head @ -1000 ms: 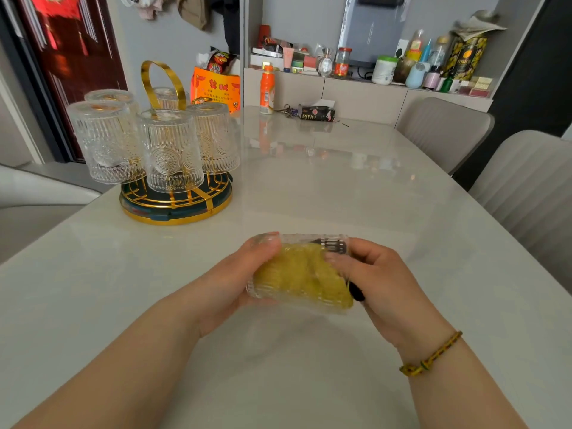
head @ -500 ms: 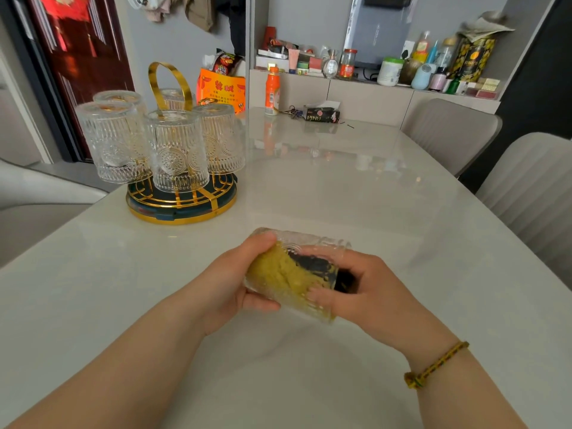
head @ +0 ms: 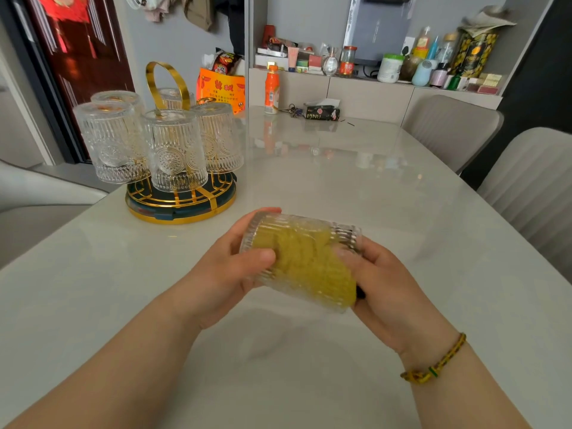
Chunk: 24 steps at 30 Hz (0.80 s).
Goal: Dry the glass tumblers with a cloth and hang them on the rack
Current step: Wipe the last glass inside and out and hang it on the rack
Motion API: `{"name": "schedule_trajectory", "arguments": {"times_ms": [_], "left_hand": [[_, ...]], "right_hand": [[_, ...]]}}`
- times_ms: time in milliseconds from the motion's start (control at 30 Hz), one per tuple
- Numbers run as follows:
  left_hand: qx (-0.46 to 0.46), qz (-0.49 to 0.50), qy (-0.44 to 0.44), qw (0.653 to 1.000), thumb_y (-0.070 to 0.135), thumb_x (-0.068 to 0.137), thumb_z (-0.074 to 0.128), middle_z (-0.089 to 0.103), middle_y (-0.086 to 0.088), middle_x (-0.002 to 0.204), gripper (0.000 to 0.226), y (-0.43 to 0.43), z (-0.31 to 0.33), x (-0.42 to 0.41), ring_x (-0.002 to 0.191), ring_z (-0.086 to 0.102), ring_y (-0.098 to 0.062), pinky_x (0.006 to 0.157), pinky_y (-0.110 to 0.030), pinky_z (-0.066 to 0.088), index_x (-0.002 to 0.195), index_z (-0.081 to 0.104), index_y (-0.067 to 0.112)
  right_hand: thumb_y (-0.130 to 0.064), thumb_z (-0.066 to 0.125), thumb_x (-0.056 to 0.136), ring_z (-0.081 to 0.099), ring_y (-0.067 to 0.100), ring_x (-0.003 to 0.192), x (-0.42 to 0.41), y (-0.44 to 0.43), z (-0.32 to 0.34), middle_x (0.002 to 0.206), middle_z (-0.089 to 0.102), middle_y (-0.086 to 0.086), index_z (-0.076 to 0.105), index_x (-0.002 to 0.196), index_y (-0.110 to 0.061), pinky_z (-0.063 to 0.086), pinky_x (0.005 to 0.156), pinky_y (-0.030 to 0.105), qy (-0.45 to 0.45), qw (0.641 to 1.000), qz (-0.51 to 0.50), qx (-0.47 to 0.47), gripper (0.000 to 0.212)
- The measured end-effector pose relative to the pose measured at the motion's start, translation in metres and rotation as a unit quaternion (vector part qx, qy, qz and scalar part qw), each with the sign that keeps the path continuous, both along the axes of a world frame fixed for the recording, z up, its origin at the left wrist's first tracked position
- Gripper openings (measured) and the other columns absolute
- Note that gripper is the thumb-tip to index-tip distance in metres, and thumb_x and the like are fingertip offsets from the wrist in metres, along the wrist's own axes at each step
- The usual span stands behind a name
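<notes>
Both hands hold one ribbed glass tumbler (head: 301, 258) above the table (head: 356, 187), lying on its side, near the person and in the middle of the view. The left hand (head: 230, 274) wraps the tumbler's left end, thumb across the front wall and fingertips over the top edge; its grip is closed on the glass. The right hand (head: 380, 289) is at the tumbler's right end, its fingers curled against the glass and the yellow cloth (head: 306, 264) that fills the inside. Whether the fingers reach inside the tumbler cannot be told. A dark patch shows at the lower right edge of the cloth; what it is cannot be told. A braided bracelet (head: 433, 366) sits on the right wrist.

The rack (head: 181, 202), round with gold wire and a gold loop handle, stands on the table to the left, well apart from the hands. Five tumblers hang on it upside down: two at left (head: 108, 140), one in front (head: 173, 150), one at right (head: 218, 137), one behind the handle (head: 173, 99).

At the far edge of the table stand an orange bottle (head: 271, 89) and a dark pack (head: 322, 112). Two chairs (head: 452, 128) stand on the right side.
</notes>
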<state>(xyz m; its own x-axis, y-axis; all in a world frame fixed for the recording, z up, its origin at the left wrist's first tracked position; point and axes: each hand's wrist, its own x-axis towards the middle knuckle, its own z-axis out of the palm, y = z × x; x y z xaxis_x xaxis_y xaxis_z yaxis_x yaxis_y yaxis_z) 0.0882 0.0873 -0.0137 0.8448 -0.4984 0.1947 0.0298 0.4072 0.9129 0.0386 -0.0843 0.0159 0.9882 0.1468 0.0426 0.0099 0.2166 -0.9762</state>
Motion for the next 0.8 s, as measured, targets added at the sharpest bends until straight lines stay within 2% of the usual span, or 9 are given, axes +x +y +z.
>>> {"name": "schedule_trajectory", "arguments": {"times_ms": [100, 167, 200, 300, 433, 500, 567, 667, 800], "left_hand": [[0.027, 0.011, 0.04, 0.999, 0.039, 0.036, 0.086, 0.072, -0.005, 0.088, 0.072, -0.002, 0.001, -0.002, 0.075, 0.069, -0.017, 0.058, -0.03, 0.056, 0.1, 0.062, 0.017], [0.037, 0.012, 0.088, 0.995, 0.027, 0.053, 0.076, 0.07, -0.009, 0.091, 0.043, -0.006, 0.001, -0.005, 0.074, 0.069, -0.019, 0.058, -0.033, 0.058, 0.093, 0.065, 0.016], [0.044, 0.011, 0.106, 0.993, 0.028, 0.053, 0.071, 0.069, -0.01, 0.094, 0.042, -0.008, 0.0, -0.006, 0.075, 0.068, -0.019, 0.06, -0.034, 0.059, 0.092, 0.064, 0.016], [0.04, 0.0, 0.113, 0.993, 0.027, 0.058, 0.071, 0.069, -0.006, 0.097, 0.039, -0.008, 0.0, -0.005, 0.08, 0.069, -0.019, 0.064, -0.033, 0.059, 0.095, 0.064, 0.02], [0.031, -0.03, 0.041, 0.998, 0.032, 0.031, 0.09, 0.068, 0.004, 0.107, 0.093, -0.002, 0.0, -0.002, 0.097, 0.067, -0.015, 0.074, -0.027, 0.056, 0.116, 0.052, 0.037], [0.036, -0.009, 0.008, 0.999, 0.03, 0.028, 0.09, 0.065, 0.001, 0.109, 0.096, -0.002, -0.001, 0.001, 0.095, 0.066, -0.016, 0.073, -0.028, 0.056, 0.115, 0.052, 0.037], [0.028, 0.009, -0.001, 1.0, 0.039, 0.026, 0.091, 0.067, -0.001, 0.102, 0.096, 0.0, -0.001, 0.002, 0.089, 0.068, -0.017, 0.068, -0.029, 0.056, 0.115, 0.054, 0.032], [0.05, 0.023, 0.012, 0.998, 0.051, 0.032, 0.087, 0.072, -0.003, 0.091, 0.093, -0.002, 0.001, -0.002, 0.078, 0.07, -0.017, 0.061, -0.027, 0.056, 0.112, 0.055, 0.018], [0.119, 0.034, 0.07, 0.99, 0.052, 0.061, 0.059, 0.069, -0.007, 0.099, 0.048, -0.008, 0.003, -0.008, 0.077, 0.069, -0.016, 0.059, -0.028, 0.058, 0.099, 0.061, 0.022]], "right_hand": [[-0.001, 0.069, 0.073, 0.05, -0.005, 0.048, -0.006, 0.002, 0.005, 0.052, 0.059, -0.019, 0.068, 0.081, -0.033, 0.037, 0.049, 0.006, -0.11, 0.98, 0.0, -0.165, 0.032], [0.005, 0.066, 0.075, 0.05, -0.006, 0.044, -0.006, 0.004, 0.005, 0.047, 0.056, -0.021, 0.063, 0.085, -0.026, 0.035, 0.045, 0.004, -0.139, 0.971, -0.014, -0.195, 0.033], [0.007, 0.065, 0.076, 0.05, -0.005, 0.044, -0.005, 0.005, 0.004, 0.046, 0.056, -0.02, 0.064, 0.087, -0.023, 0.035, 0.045, 0.004, -0.132, 0.972, -0.025, -0.192, 0.031], [-0.001, 0.064, 0.078, 0.059, 0.006, 0.057, 0.002, 0.006, -0.005, 0.062, 0.066, -0.006, 0.073, 0.081, -0.015, 0.046, 0.052, 0.015, -0.028, 0.995, -0.058, -0.076, 0.017], [-0.02, 0.055, 0.061, 0.066, 0.012, 0.056, 0.004, 0.004, -0.002, 0.065, 0.071, 0.003, 0.074, 0.059, -0.013, 0.052, 0.047, 0.02, 0.103, 0.985, -0.035, 0.134, 0.021], [-0.02, 0.053, 0.057, 0.066, 0.009, 0.053, 0.002, 0.002, 0.0, 0.062, 0.071, 0.0, 0.074, 0.057, -0.015, 0.051, 0.045, 0.019, 0.088, 0.985, -0.021, 0.146, 0.022], [-0.015, 0.061, 0.06, 0.066, 0.007, 0.058, 0.0, 0.001, 0.001, 0.066, 0.071, -0.003, 0.076, 0.066, -0.017, 0.052, 0.051, 0.018, 0.03, 0.995, -0.01, 0.093, 0.016], [0.002, 0.07, 0.064, 0.062, -0.004, 0.061, -0.002, 0.001, 0.002, 0.063, 0.069, -0.016, 0.072, 0.085, -0.019, 0.047, 0.056, 0.009, -0.12, 0.987, -0.043, -0.1, 0.03], [-0.008, 0.07, 0.064, 0.06, -0.003, 0.06, -0.002, 0.006, -0.002, 0.064, 0.067, -0.016, 0.07, 0.076, -0.034, 0.043, 0.055, 0.008, -0.137, 0.978, -0.061, -0.144, 0.029]]}}
